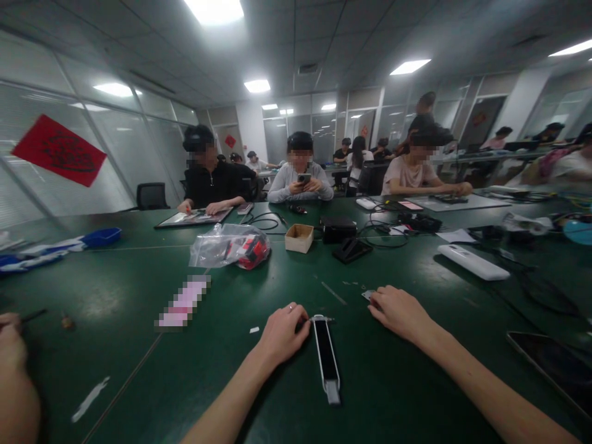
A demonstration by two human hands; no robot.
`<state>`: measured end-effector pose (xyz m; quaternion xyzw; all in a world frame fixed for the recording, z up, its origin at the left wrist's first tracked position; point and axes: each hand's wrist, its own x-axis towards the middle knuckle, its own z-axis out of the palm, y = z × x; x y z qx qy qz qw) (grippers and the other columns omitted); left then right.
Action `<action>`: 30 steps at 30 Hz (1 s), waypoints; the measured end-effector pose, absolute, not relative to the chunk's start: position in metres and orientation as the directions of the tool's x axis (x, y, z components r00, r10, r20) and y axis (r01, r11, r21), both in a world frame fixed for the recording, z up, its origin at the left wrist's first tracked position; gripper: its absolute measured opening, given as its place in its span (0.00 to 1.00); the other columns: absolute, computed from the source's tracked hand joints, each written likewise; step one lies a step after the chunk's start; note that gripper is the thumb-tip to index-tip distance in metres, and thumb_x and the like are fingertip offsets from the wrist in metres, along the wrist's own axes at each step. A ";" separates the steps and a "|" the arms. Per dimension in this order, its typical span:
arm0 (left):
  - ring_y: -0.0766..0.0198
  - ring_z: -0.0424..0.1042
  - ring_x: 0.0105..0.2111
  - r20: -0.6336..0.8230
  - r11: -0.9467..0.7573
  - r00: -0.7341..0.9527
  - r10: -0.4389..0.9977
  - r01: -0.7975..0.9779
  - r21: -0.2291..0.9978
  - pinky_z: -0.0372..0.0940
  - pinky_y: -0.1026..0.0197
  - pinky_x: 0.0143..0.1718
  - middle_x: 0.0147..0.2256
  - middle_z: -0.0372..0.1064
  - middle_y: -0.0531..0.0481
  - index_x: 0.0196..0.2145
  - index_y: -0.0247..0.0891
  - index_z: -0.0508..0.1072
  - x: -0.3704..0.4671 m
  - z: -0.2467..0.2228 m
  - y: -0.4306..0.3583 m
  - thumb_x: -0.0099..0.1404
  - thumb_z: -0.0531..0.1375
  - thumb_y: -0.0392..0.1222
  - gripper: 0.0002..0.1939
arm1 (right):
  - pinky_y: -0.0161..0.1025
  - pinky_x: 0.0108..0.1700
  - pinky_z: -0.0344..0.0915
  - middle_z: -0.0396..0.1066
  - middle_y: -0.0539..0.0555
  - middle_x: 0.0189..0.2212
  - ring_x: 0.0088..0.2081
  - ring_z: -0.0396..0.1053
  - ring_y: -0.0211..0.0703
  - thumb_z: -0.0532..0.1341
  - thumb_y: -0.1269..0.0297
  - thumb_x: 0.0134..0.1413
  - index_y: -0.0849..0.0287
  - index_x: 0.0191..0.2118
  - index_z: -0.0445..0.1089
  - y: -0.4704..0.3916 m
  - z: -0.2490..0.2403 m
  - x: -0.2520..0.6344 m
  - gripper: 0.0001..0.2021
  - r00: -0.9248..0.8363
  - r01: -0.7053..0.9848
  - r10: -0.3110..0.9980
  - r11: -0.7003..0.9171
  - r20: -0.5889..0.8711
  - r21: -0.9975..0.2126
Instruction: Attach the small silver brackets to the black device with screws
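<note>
A long narrow device with a white frame and a dark face [326, 351] lies on the green table, with a grey block [332, 392] at its near end. Beside its far end, my left hand [284, 330] rests with curled fingers. A thin piece crosses that end near my fingertips; whether they grip it is hidden. Further right, my right hand [395, 311] is closed, its fingertips on a small flat pale piece [367, 295]. A small white scrap [254, 330] lies left of my left hand.
A clear plastic bag [210, 248] with red and black contents, a small open box [299, 238] and a black box [339, 229] stand ahead. To the right are a white power bank-like object [472, 262], cables and a dark phone [555, 370]. Another person's hand [12, 339] is at left.
</note>
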<state>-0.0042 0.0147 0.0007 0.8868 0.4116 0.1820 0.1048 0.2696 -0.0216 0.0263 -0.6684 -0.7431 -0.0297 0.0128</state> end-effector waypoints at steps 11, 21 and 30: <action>0.65 0.66 0.30 0.252 -0.652 0.602 0.757 0.672 0.351 0.59 0.64 0.33 0.33 0.66 0.52 0.34 0.39 0.67 -0.005 -0.001 0.016 0.65 0.52 0.40 0.06 | 0.42 0.38 0.63 0.70 0.60 0.36 0.38 0.68 0.47 0.52 0.68 0.58 0.63 0.36 0.72 -0.023 0.024 0.258 0.11 -0.070 0.998 0.996 0.070 0.053 -0.001; 0.65 0.66 0.30 0.256 -0.657 0.606 0.753 0.670 0.345 0.59 0.64 0.32 0.33 0.66 0.52 0.35 0.39 0.67 -0.005 0.000 0.015 0.65 0.52 0.40 0.05 | 0.43 0.39 0.61 0.70 0.62 0.36 0.39 0.66 0.49 0.50 0.68 0.57 0.66 0.36 0.72 -0.021 0.011 0.261 0.13 -0.071 0.997 0.991 0.068 0.117 0.028; 0.64 0.67 0.31 0.257 -0.660 0.609 0.750 0.667 0.345 0.60 0.63 0.33 0.33 0.67 0.51 0.35 0.39 0.67 -0.003 0.001 0.015 0.65 0.51 0.40 0.06 | 0.43 0.40 0.61 0.71 0.63 0.35 0.39 0.66 0.50 0.50 0.67 0.57 0.66 0.35 0.72 -0.021 0.012 0.257 0.14 -0.098 0.990 0.985 0.083 0.141 0.111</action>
